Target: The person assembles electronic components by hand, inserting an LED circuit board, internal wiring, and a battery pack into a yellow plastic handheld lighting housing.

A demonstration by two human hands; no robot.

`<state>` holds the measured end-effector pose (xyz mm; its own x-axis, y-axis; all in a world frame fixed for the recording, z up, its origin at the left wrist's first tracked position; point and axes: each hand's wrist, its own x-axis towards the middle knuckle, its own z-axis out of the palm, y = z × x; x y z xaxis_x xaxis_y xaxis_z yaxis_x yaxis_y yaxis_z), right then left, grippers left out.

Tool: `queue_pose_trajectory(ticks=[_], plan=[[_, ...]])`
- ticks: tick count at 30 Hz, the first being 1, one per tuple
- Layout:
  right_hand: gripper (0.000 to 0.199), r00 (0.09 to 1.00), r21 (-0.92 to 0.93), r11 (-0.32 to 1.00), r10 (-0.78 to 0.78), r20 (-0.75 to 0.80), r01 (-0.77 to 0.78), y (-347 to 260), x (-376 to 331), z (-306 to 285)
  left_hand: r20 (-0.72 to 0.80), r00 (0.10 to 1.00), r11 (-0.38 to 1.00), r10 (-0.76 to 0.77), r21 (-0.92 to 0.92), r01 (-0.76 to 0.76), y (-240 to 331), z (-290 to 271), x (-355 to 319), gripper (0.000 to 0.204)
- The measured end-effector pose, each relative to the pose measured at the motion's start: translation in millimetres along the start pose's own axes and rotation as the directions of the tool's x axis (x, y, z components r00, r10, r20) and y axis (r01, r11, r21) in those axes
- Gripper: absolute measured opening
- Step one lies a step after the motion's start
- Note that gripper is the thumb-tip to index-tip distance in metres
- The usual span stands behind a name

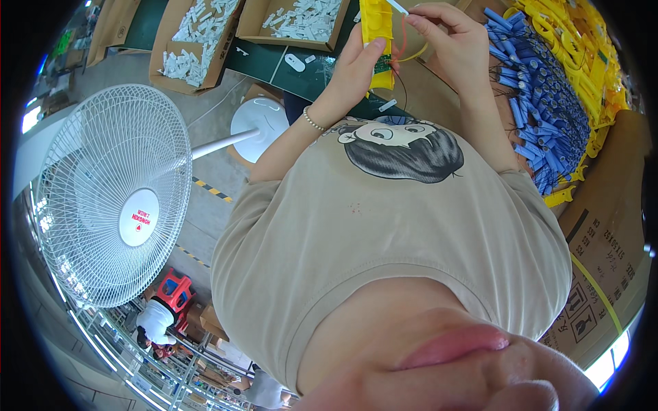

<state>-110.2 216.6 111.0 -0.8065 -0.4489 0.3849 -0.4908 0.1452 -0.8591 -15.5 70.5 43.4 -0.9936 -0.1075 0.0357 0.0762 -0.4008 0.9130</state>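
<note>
Yellow plastic housing [376, 42], long and narrow, held upright above the dark counter [301, 72], near the top of the view. Left hand [354, 66] wrapped around its lower part, thumb pressed on the front, fingers closed behind. Small green circuit board [382, 64] tucked at the housing's side, with thin red and yellow wires [404, 51] looping out toward the right hand [454, 49]. Right hand with fingertips pinched shut on a slim white piece [397, 7], possibly a tube or a wire end; too small to tell.

Judging by this: board and wires seated in or against the housing, wires loose and not yet tucked in, housing open, so assembly partway through.

Right of the hands, a heap of blue plastic parts [548, 109] and more yellow housings [576, 41] beside a cardboard carton [603, 246]. Beyond the counter, open cardboard boxes of small white parts [199, 41]. At the left, a white pedestal fan [113, 195] on the floor.
</note>
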Motion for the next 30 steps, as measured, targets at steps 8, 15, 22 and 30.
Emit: queue_pose_trajectory(ticks=[8,15,22,30], plan=[[0.012,0.943,-0.335,0.884,-0.325,0.065,0.328,8.1,3.1,-3.8,0.118,0.988,0.984,-0.101,0.162,0.081,6.7,3.0,-10.0,0.033],[0.027,0.974,0.075,0.971,0.226,0.024,-0.227,6.2,5.3,-9.5,0.243,0.963,0.952,-0.114,0.304,0.036,11.7,5.0,-9.4,0.034],[0.053,0.872,0.324,0.816,0.395,0.29,-0.478,5.6,-0.3,-14.1,0.21,0.96,0.67,0.186,0.688,-0.28,14.3,-6.3,-4.4,0.052],[0.051,0.847,0.714,0.517,0.042,0.53,-0.473,30.5,1.4,-18.4,0.373,0.75,0.308,0.546,0.743,-0.594,37.6,-5.5,6.0,0.023]])
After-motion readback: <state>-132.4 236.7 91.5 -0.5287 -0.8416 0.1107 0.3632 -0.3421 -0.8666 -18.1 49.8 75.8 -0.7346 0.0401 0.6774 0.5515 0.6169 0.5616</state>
